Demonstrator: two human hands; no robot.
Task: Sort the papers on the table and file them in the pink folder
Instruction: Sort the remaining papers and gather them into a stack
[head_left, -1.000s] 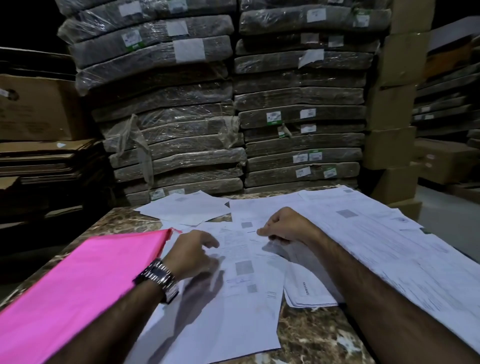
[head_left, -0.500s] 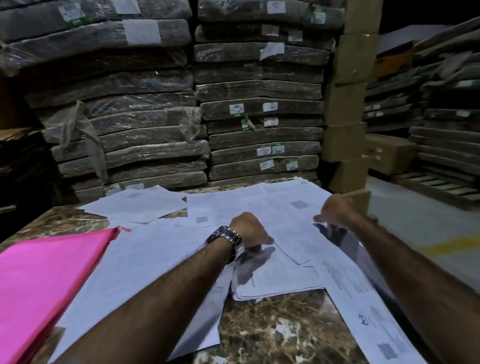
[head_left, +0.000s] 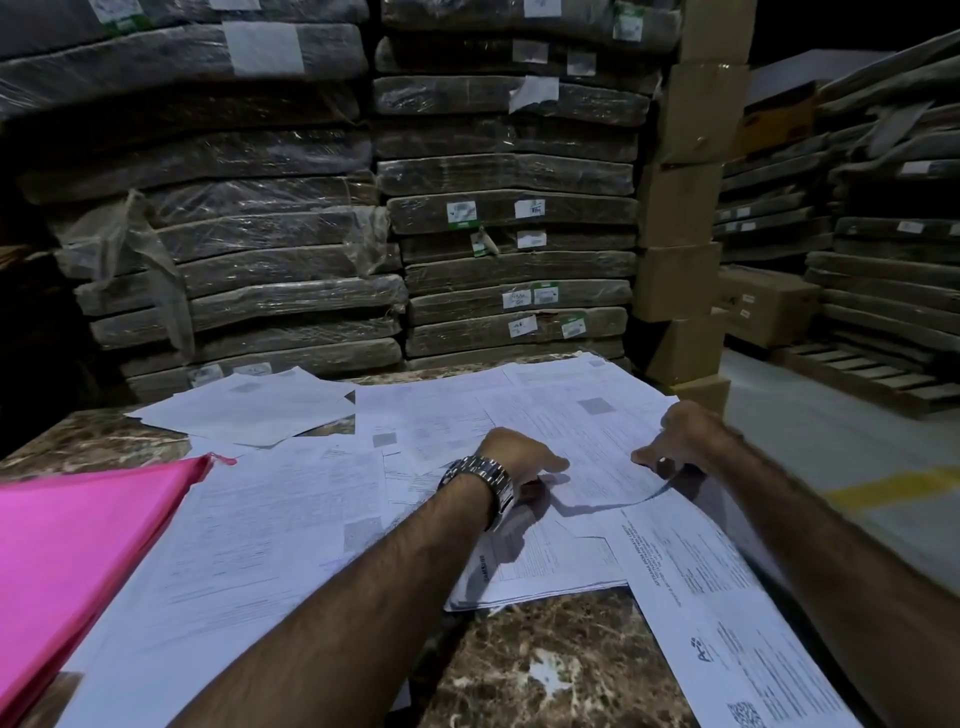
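Observation:
Many white printed papers (head_left: 270, 525) lie spread and overlapping over the marble table (head_left: 550, 665). The pink folder (head_left: 78, 551) lies shut at the left edge, partly under the papers' corner. My left hand (head_left: 519, 462), with a metal watch on its wrist, pinches the left side of one sheet (head_left: 597, 467) near the table's middle. My right hand (head_left: 680, 436) pinches the same sheet's right side, thumb on top. The near edge of that sheet is lifted and casts a shadow on the papers below. A thin stapled stack (head_left: 550, 566) lies just under it.
Tall stacks of plastic-wrapped bundles (head_left: 311, 249) stand right behind the table. Brown cartons (head_left: 685, 208) rise at the back right. The table's right edge drops to a grey floor with a yellow line (head_left: 883, 488). More shelves and a pallet are at the far right.
The view has swung right. Both hands moved from the middle papers to a sheet farther right and took hold of it; its near edge now lifts off the pile.

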